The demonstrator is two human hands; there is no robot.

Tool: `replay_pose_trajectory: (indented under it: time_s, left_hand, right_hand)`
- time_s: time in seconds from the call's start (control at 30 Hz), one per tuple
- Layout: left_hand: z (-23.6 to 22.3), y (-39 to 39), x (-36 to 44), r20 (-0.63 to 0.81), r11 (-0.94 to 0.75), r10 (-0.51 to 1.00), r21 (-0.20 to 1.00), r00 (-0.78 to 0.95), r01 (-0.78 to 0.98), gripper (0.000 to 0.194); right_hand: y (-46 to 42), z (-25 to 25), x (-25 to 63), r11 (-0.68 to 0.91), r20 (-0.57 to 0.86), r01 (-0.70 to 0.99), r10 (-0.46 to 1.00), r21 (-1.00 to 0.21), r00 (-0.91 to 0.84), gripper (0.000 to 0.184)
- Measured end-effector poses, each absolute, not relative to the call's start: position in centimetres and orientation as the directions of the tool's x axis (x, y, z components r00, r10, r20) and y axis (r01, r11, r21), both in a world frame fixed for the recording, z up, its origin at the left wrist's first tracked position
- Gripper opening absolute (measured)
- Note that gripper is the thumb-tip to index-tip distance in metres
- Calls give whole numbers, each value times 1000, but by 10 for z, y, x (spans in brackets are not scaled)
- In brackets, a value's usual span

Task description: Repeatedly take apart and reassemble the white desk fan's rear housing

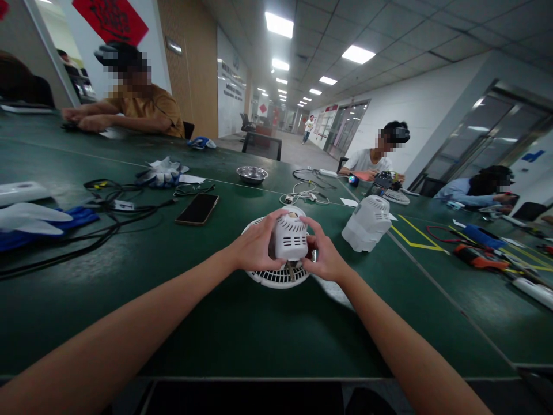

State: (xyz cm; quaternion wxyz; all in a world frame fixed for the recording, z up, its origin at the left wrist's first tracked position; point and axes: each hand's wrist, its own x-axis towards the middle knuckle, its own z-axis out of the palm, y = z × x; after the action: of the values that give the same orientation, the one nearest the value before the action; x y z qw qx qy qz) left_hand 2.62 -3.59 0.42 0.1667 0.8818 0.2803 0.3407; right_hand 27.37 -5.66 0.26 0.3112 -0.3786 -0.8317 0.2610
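Between my two hands is a white plastic fan motor housing [292,235] with rows of dark vent slots. My left hand [259,245] curls around its left side, thumb near the lower edge. On the opposite side my right hand [322,252] grips it with fingers at the top and thumb low. Below it a round white fan grille [276,279] with radial slots lies on the green table, partly covered by the housing and hands. Metal parts show at the housing's lower edge. Partly behind my right forearm is a pale, flat curved piece [334,290].
Another white plastic housing [367,225] stands to the right. A phone [197,208], black cables [125,216] and gloves [162,173] lie left; a metal bowl [252,174] sits farther back. Co-workers sit around the table. Tools, including an orange-black meter [479,257], lie far right.
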Motion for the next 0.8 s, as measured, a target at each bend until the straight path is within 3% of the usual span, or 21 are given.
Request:
replay_pose_trajectory:
  time_s: [0.37, 0.57, 0.67, 0.8]
  left_hand:
    - [-8, -20, 21, 498, -790, 611, 442, 615, 426, 115]
    - [-12, -19, 24, 492, -732, 679, 398, 545, 553, 97]
    - [-12, -18, 24, 509, -735, 675, 401, 535, 546, 93]
    - [-16, -11, 22, 517, -665, 738, 450, 433, 596, 76]
  right_hand:
    - [-52, -4, 276, 584, 336, 461, 790, -668, -513, 87]
    - [-49, -4, 275, 601, 453, 584, 798, -546, -397, 99]
    - [-44, -6, 280, 608, 495, 621, 784, -494, -375, 96]
    - [-37, -9, 286, 572, 495, 634, 807, -520, -322, 88]
